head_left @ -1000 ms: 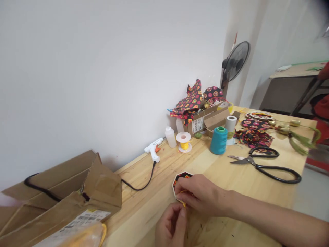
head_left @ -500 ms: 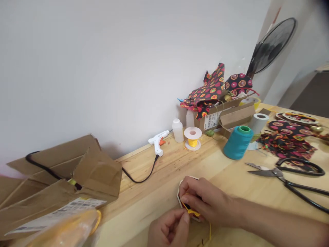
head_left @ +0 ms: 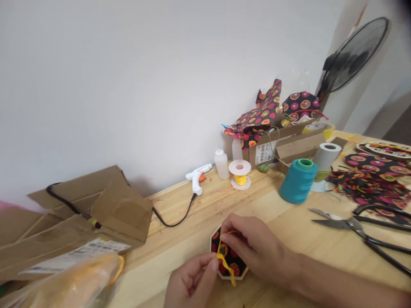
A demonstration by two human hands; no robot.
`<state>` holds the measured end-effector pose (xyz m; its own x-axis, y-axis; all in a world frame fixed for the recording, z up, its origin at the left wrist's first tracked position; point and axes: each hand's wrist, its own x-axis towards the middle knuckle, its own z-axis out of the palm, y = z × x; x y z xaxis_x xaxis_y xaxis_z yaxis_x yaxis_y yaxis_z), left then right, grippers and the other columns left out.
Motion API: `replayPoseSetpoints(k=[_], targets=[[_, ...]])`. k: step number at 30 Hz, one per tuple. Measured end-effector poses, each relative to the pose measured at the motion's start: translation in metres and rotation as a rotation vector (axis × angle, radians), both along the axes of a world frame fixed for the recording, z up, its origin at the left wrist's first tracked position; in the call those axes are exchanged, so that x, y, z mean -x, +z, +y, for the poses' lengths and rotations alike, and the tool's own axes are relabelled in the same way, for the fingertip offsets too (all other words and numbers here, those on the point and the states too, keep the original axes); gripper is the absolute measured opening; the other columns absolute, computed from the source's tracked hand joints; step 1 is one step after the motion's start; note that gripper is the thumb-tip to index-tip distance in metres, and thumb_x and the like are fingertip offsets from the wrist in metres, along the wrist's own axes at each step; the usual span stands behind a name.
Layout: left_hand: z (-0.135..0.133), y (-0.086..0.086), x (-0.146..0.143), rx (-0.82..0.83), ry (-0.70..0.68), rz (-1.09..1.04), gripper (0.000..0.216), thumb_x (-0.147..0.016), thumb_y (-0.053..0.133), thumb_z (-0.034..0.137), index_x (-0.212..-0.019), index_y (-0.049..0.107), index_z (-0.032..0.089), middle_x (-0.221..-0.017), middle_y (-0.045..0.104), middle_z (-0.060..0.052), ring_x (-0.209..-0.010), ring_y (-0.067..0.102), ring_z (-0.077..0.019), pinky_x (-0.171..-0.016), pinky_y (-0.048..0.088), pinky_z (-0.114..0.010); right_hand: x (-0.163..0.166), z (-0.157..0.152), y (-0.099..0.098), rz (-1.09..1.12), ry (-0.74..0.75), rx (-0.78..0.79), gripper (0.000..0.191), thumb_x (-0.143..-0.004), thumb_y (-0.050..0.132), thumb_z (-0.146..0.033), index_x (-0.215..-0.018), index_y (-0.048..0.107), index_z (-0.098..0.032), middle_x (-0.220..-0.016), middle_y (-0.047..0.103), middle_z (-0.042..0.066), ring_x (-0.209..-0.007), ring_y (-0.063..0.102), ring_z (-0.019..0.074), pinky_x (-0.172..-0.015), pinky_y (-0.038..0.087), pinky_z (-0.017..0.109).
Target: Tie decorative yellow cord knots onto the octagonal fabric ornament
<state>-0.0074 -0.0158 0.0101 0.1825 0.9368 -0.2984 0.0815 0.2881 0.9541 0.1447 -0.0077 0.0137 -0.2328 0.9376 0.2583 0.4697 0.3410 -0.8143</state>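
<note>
A small octagonal piece covered in black cloth with red and orange circles lies on the wooden table near its front edge. My right hand rests over its right side, fingers pinched on a yellow cord that loops across the piece. My left hand, low in the view, pinches the same cord at its left end. Both hands are closed on the cord.
A white glue gun with a black cable, two small bottles, a yellow thread reel, a teal spool, a white roll, black scissors, patterned cloth, a box of scraps, torn cardboard, a fan.
The octagonal piece is now uncovered; my right hand has shifted right off it. The yellow cord is now pulled across the piece between both hands. The view has swung slightly.
</note>
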Motion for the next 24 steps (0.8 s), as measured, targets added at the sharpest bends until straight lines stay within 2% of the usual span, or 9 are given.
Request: replayPoseSetpoints(k=[3,10,14,17,20,24], targets=[[0.002,-0.003,0.006,-0.011,0.026,-0.035,0.028,-0.058,0.064,0.037,-0.074,0.069,0.015,-0.065,0.070,-0.006,-0.064,0.061,-0.0197,-0.063,0.047,-0.027,0.000,-0.001,0.000,0.027,-0.004,-0.029,0.011,-0.080,0.039,-0.021,-0.072,0.046,-0.018,-0.065,0.054,-0.001,-0.058,0.047,0.0091,-0.052,0.035,0.019],[0.002,0.001,0.009,-0.093,0.081,0.085,0.028,-0.055,0.065,0.038,-0.069,0.070,0.015,-0.063,0.069,-0.006,-0.068,0.061,-0.0227,-0.060,0.047,-0.027,0.000,0.000,-0.002,0.087,-0.004,-0.020,0.011,-0.079,0.041,-0.022,-0.071,0.047,-0.017,-0.063,0.053,-0.002,-0.057,0.047,0.0083,-0.051,0.035,0.018],[0.000,0.006,0.009,-0.132,0.050,0.116,0.023,-0.058,0.063,0.035,-0.068,0.070,0.015,-0.061,0.069,-0.004,-0.064,0.060,-0.0193,-0.061,0.046,-0.023,0.000,0.001,0.000,0.093,0.047,0.045,0.010,-0.077,0.046,-0.023,-0.074,0.052,-0.016,-0.060,0.052,-0.002,-0.051,0.044,0.0074,-0.046,0.033,0.017],[-0.002,0.007,0.009,-0.130,0.013,0.110,0.022,-0.060,0.061,0.034,-0.070,0.069,0.016,-0.059,0.068,-0.002,-0.060,0.059,-0.0172,-0.055,0.045,-0.020,0.000,0.001,0.002,0.033,0.118,-0.051,0.011,-0.071,0.055,-0.026,-0.076,0.059,-0.017,-0.060,0.051,-0.003,-0.052,0.043,0.0072,-0.047,0.032,0.017],[-0.003,0.005,0.008,-0.145,-0.033,0.088,0.021,-0.062,0.060,0.032,-0.072,0.069,0.016,-0.060,0.067,-0.002,-0.059,0.058,-0.0157,-0.054,0.044,-0.019,0.000,0.002,0.000,0.046,0.155,-0.112,0.015,-0.075,0.050,-0.024,-0.070,0.062,-0.016,-0.057,0.050,-0.002,-0.053,0.043,0.0067,-0.049,0.033,0.017],[-0.002,0.003,0.007,-0.199,-0.080,0.088,0.024,-0.065,0.058,0.032,-0.080,0.067,0.016,-0.065,0.068,-0.003,-0.061,0.058,-0.0161,-0.057,0.044,-0.020,0.002,0.005,-0.003,0.050,0.127,-0.087,0.019,-0.077,0.048,-0.023,-0.067,0.062,-0.015,-0.053,0.048,-0.003,-0.050,0.041,0.0065,-0.047,0.031,0.017]])
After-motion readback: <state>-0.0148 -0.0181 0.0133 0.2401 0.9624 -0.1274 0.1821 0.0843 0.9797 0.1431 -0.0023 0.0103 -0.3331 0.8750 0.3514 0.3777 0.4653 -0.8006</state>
